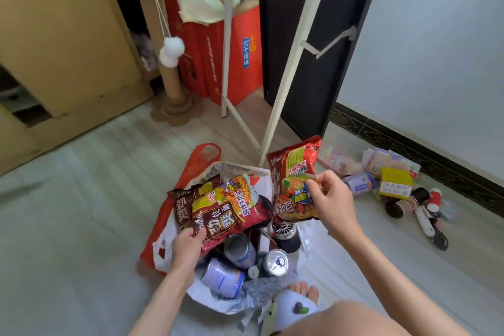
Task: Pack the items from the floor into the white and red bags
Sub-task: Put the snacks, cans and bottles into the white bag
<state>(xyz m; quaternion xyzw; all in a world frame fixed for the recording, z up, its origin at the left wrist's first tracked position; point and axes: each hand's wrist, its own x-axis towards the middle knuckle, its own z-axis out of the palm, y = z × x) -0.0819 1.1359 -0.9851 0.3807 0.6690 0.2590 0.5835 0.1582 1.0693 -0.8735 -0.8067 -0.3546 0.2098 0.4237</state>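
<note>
Crinkly foil packs: two dark red and brown instant noodle packets (218, 207) overlap as a stack over the bag mouth, gripped at their lower edge by the left hand (188, 247); bunching them this way would let both go in together.
Right hand: the right hand (331, 199) pinches a third red and yellow noodle packet (294, 183) by its side edge, fingers curled onto it, so it hangs upright and clear at about 2 o'clock from the stack.
White bag: the white plastic carrier bag (201, 294) lies open on the floor just ahead of the person's slippered foot (296, 300), its mouth spread, which leaves it free to take things from above.
Bag contents: pale blue metal cans (240, 248) sit in it, one showing a silver pull-tab top (277, 262); heavy tins low down should keep the soft packets from being crushed.
Red bag: the red plastic bag (196, 163) lies under and behind the white one, its handle loop at 12 o'clock, looking flat and unused.
Left on the floor: at 3 o'clock, well apart from the bags, lie a yellow and white carton (396, 182), another blue can (359, 184), pale wrapped packs (381, 161) and small dark items too blurred to name.
Stage: packing looks partway done, by my judgement.
</note>
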